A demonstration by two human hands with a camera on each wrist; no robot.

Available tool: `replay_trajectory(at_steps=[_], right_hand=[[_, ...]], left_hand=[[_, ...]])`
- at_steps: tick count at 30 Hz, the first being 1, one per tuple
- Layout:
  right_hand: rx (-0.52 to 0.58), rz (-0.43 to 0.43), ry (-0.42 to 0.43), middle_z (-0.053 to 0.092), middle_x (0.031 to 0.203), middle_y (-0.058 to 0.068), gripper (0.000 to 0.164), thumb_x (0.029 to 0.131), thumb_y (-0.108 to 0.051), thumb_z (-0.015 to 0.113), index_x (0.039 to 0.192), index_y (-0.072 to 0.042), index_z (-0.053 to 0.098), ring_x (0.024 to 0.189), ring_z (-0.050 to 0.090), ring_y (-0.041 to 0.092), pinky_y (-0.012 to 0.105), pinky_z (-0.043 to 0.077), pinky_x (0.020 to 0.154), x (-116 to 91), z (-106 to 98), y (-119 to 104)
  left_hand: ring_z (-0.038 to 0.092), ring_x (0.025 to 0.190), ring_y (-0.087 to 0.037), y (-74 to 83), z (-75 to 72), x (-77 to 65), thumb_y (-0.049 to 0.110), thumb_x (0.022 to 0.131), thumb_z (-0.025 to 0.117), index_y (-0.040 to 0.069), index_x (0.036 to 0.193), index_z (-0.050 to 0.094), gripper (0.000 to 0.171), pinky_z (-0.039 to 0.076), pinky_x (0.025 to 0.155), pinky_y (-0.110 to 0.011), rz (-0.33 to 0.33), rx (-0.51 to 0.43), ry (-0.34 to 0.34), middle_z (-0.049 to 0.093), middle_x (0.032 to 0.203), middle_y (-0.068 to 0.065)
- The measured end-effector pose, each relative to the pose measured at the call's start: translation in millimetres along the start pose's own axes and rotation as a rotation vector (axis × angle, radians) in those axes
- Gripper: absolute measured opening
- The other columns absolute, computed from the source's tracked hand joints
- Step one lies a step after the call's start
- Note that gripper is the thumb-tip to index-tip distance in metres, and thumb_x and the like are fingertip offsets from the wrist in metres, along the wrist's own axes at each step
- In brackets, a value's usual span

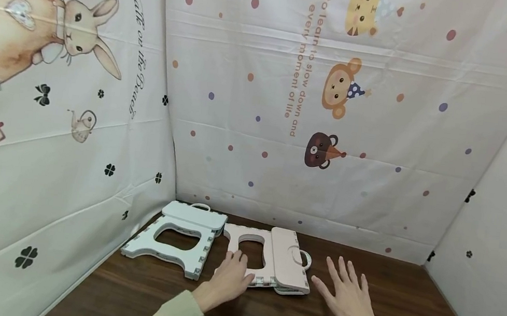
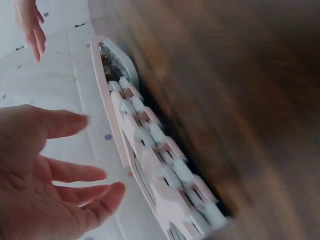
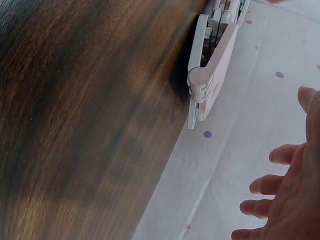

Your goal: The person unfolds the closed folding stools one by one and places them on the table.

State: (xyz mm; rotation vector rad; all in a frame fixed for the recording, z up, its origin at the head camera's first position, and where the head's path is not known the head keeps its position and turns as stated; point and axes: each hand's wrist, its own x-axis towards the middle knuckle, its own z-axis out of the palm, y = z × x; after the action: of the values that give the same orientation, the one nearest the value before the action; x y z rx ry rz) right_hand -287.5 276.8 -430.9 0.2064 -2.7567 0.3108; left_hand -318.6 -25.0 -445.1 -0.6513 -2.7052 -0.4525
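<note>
A pink folding step stool (image 1: 286, 261), folded flat with its handle to the right, lies on the brown wooden table. My left hand (image 1: 230, 279) hovers over its near left part with relaxed fingers; in the left wrist view a gap shows between the fingers and the stool's hinged edge (image 2: 160, 155). To the right of the stool my right hand (image 1: 351, 300) is held above the table, fingers spread and holding nothing. A pale blue folding step stool (image 1: 178, 243), also folded flat, lies to the left of the pink one, handle toward the back.
Printed white cloth walls stand at the left (image 1: 90, 186), back (image 1: 278, 192) and right (image 1: 498, 233) of the wooden table (image 1: 405, 305). The blue stool is close to the left wall, and the two stools lie nearly side by side.
</note>
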Motion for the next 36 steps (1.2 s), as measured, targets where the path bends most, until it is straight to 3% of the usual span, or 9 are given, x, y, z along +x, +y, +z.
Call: replay_trajectory(at_steps=[3, 5, 10, 15, 19, 23, 29, 36], right_hand=[[0.0, 0.006, 0.0, 0.029, 0.154, 0.026, 0.077, 0.094, -0.064, 0.042, 0.15, -0.013, 0.034, 0.142, 0.022, 0.048, 0.07, 0.014, 0.107, -0.8, -1.9, 1.0], [0.001, 0.007, -0.002, 0.029, 0.154, 0.026, 0.077, 0.094, -0.064, 0.042, 0.15, -0.013, 0.034, 0.142, 0.022, 0.048, 0.07, 0.014, 0.107, -1.9, -3.0, 1.5], [0.012, 0.017, -0.011, 0.029, 0.154, 0.026, 0.076, 0.094, -0.064, 0.042, 0.15, -0.012, 0.035, 0.142, 0.023, 0.049, 0.07, 0.015, 0.106, -4.4, -4.3, 4.3], [0.018, 0.023, -0.023, 0.029, 0.154, 0.025, 0.076, 0.094, -0.065, 0.04, 0.15, -0.013, 0.036, 0.142, 0.023, 0.048, 0.07, 0.015, 0.107, -5.7, -1.9, 5.6], [0.015, 0.022, -0.016, 0.029, 0.154, 0.024, 0.077, 0.094, -0.065, 0.04, 0.149, -0.013, 0.037, 0.142, 0.024, 0.048, 0.07, 0.016, 0.107, -5.0, -1.8, 6.6], [0.011, 0.031, -0.014, 0.03, 0.154, 0.025, 0.077, 0.094, -0.065, 0.041, 0.149, -0.011, 0.038, 0.142, 0.025, 0.048, 0.07, 0.016, 0.107, -6.1, -3.3, 8.7], [-0.007, 0.031, -0.029, 0.03, 0.153, 0.027, 0.078, 0.095, -0.064, 0.04, 0.148, -0.007, 0.038, 0.14, 0.025, 0.05, 0.071, 0.018, 0.106, -7.1, -5.1, 13.2], [-0.042, 0.038, -0.016, 0.031, 0.15, 0.031, 0.079, 0.097, -0.062, 0.037, 0.146, 0.0, 0.038, 0.139, 0.028, 0.051, 0.07, 0.021, 0.106, -6.6, -8.3, 20.7]], left_hand=[[0.053, 0.093, -0.032, 8.1, 2.8, 12.1, 0.022, 0.086, 0.067, -0.003, 0.097, 0.064, 0.027, 0.049, 0.073, -0.037, 0.022, 0.065, -0.045, 0.058, 0.1, -0.018], [0.05, 0.088, -0.028, 12.6, 5.1, 20.8, 0.019, 0.082, 0.07, 0.0, 0.092, 0.063, 0.022, 0.047, 0.067, -0.035, -0.008, 0.066, -0.124, 0.056, 0.098, -0.016], [0.045, 0.084, -0.025, 16.7, 16.2, 40.1, 0.013, 0.079, 0.076, 0.004, 0.095, 0.067, 0.021, 0.041, 0.063, -0.034, -0.126, 0.015, -0.315, 0.054, 0.105, -0.016], [0.059, 0.076, -0.022, 14.3, 25.3, 49.2, 0.013, 0.073, 0.083, 0.01, 0.101, 0.071, 0.03, 0.048, 0.061, -0.033, -0.155, 0.05, -0.391, 0.065, 0.099, -0.009], [0.063, 0.075, -0.018, 12.9, 27.4, 53.0, 0.014, 0.07, 0.086, 0.014, 0.1, 0.07, 0.034, 0.052, 0.063, -0.031, -0.087, 0.099, -0.404, 0.066, 0.089, -0.001], [0.063, 0.075, -0.017, 10.1, 30.6, 53.6, 0.015, 0.069, 0.087, 0.014, 0.095, 0.068, 0.032, 0.052, 0.065, -0.03, -0.025, 0.079, -0.388, 0.065, 0.086, 0.0], [0.054, 0.059, -0.01, 1.2, 37.5, 49.9, 0.015, 0.071, 0.085, 0.014, 0.074, 0.059, 0.026, 0.046, 0.056, -0.025, 0.045, 0.025, -0.328, 0.056, 0.07, 0.005], [0.044, 0.059, -0.007, 1.5, 24.3, 52.1, 0.021, 0.075, 0.083, 0.014, 0.072, 0.05, 0.033, 0.039, 0.054, -0.022, 0.141, -0.036, -0.22, 0.048, 0.067, 0.006]])
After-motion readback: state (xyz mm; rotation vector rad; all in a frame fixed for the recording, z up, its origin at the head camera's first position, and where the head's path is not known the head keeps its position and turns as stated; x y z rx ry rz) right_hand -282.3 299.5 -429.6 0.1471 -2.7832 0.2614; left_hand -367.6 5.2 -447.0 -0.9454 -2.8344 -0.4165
